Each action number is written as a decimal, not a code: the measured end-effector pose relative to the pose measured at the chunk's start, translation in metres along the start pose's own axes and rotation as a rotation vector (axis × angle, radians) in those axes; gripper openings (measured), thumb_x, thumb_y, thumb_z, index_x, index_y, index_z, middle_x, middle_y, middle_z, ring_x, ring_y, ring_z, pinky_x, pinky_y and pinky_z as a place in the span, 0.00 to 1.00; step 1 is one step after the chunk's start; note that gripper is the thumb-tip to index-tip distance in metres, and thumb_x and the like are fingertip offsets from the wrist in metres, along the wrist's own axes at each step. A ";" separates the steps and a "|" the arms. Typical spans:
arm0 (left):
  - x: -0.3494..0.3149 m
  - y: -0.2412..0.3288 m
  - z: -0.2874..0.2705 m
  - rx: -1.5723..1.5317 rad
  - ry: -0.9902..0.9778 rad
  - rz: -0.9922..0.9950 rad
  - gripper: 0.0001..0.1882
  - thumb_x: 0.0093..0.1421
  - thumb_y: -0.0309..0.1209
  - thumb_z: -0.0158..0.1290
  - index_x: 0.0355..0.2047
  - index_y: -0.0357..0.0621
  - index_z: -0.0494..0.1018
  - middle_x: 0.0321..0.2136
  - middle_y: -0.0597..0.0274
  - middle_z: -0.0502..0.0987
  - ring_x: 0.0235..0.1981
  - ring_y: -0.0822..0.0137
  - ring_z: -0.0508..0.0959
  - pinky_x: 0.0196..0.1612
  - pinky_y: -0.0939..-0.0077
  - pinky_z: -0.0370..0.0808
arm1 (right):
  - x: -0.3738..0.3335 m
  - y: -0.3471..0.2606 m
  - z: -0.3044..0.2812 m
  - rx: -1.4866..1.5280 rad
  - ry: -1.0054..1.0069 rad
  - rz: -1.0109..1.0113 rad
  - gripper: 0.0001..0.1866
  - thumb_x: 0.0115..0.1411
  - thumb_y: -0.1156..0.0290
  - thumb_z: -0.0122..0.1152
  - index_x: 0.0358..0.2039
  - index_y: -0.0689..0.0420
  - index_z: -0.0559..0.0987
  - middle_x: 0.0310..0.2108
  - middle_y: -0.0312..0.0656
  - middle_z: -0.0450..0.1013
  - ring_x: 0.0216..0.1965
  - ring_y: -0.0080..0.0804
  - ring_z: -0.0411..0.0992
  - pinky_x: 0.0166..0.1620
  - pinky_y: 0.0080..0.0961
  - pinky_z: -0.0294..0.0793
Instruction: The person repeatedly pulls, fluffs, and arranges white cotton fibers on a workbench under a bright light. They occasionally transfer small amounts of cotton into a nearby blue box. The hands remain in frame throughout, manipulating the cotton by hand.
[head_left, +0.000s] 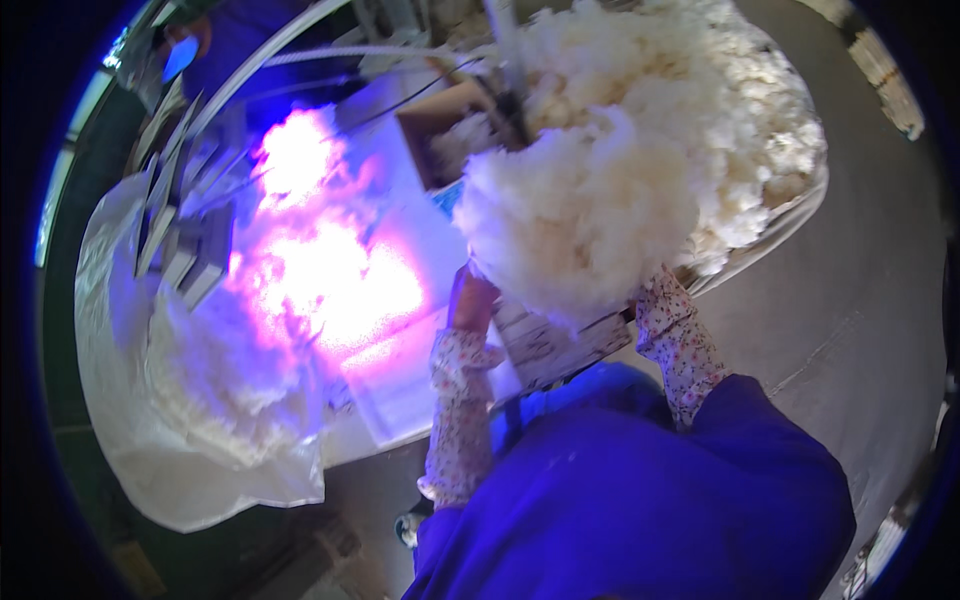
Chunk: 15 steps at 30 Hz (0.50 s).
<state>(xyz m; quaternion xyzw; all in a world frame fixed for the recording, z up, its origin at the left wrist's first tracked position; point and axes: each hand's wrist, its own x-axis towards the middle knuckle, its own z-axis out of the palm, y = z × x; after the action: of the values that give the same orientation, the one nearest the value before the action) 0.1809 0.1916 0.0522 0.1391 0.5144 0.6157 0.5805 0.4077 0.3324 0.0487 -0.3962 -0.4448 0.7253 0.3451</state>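
A big, loose clump of cream-white cotton-like fibre (580,215) is held up in front of me between both hands. My left hand (478,300) grips its lower left side, with the fingertips buried in the fluff. At its lower right edge, my right forearm in a flowered sleeve (682,345) reaches under the clump. The right hand itself is mostly hidden by the fibre. Just behind and to the right, a large heap of the same fibre (765,120) fills a wide container with a pale rim (790,222).
Glaring purple-white light washes over the white work surface (400,405) at left. A clear plastic bag (110,300) with fibre lies beyond it. An open cardboard box (418,130) stands behind the clump. Another person's hand (203,38) shows at upper left. Grey floor (850,330) lies right.
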 end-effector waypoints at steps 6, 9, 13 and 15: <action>0.000 0.011 0.044 0.064 0.016 -0.034 0.27 0.63 0.50 0.38 0.46 0.35 0.67 0.39 0.52 0.73 0.38 0.58 0.76 0.38 0.68 0.72 | 0.050 -0.092 -0.109 -0.009 0.387 -0.288 0.31 0.52 0.60 0.58 0.52 0.66 0.61 0.50 0.50 0.62 0.51 0.43 0.61 0.54 0.36 0.61; 0.004 -0.005 0.039 0.128 0.027 -0.039 0.25 0.63 0.47 0.39 0.46 0.34 0.67 0.39 0.52 0.73 0.38 0.58 0.76 0.37 0.69 0.72 | 0.086 -0.119 -0.163 -0.021 0.562 -0.374 0.32 0.52 0.60 0.59 0.52 0.66 0.61 0.50 0.50 0.62 0.51 0.44 0.61 0.54 0.36 0.61; 0.000 -0.040 0.003 0.097 0.100 -0.007 0.21 0.63 0.42 0.41 0.44 0.33 0.67 0.38 0.51 0.73 0.36 0.58 0.77 0.33 0.71 0.73 | 0.113 -0.098 -0.218 -0.229 0.738 -0.212 0.33 0.51 0.59 0.60 0.51 0.66 0.61 0.50 0.51 0.62 0.51 0.44 0.61 0.54 0.37 0.61; -0.015 -0.055 -0.029 0.154 0.159 0.002 0.19 0.62 0.39 0.42 0.43 0.33 0.67 0.38 0.51 0.73 0.35 0.57 0.77 0.31 0.71 0.73 | 0.106 -0.067 -0.239 -0.233 0.845 -0.123 0.33 0.51 0.59 0.61 0.51 0.66 0.61 0.50 0.51 0.62 0.51 0.44 0.61 0.54 0.37 0.61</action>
<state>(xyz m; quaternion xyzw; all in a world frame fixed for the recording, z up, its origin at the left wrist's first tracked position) 0.1945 0.1542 0.0019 0.1346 0.6045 0.5838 0.5250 0.5806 0.5364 0.0120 -0.6670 -0.3662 0.4228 0.4922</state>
